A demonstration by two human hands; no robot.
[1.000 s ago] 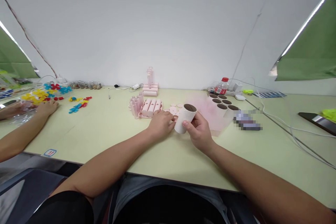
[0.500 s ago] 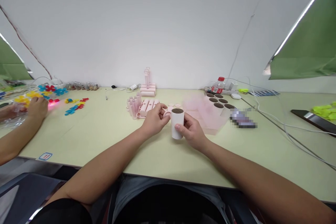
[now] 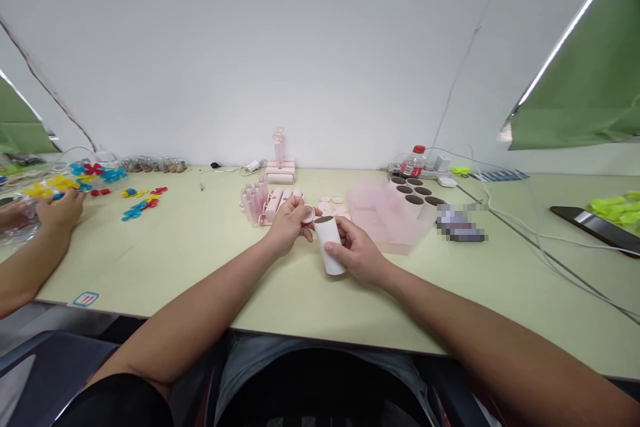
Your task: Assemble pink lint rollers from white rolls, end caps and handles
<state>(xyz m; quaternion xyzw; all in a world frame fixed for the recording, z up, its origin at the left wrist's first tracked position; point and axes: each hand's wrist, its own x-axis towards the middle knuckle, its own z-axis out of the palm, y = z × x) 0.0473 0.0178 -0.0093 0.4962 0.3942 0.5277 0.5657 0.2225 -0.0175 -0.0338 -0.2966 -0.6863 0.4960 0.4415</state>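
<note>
My right hand is closed around a white cardboard tube, its brown open end tipped up and to the left. Between the fingertips of my left hand is a pale pink round cap, close beside the tube's open end. Beyond the hands lie several more pink caps on the table. Left of them stand clear pink tubes, with pale pink rolls next to them.
Pink translucent bags lie right of the hands. Behind them are several upright cardboard tubes and a red-capped bottle. White cables cross the table's right side. Another person's hand works among colourful plastic pieces at left.
My left hand has lifted the pink cap from among the others and drawn back slightly. The tube in my right hand has shifted left and tilted, its top towards the cap.
</note>
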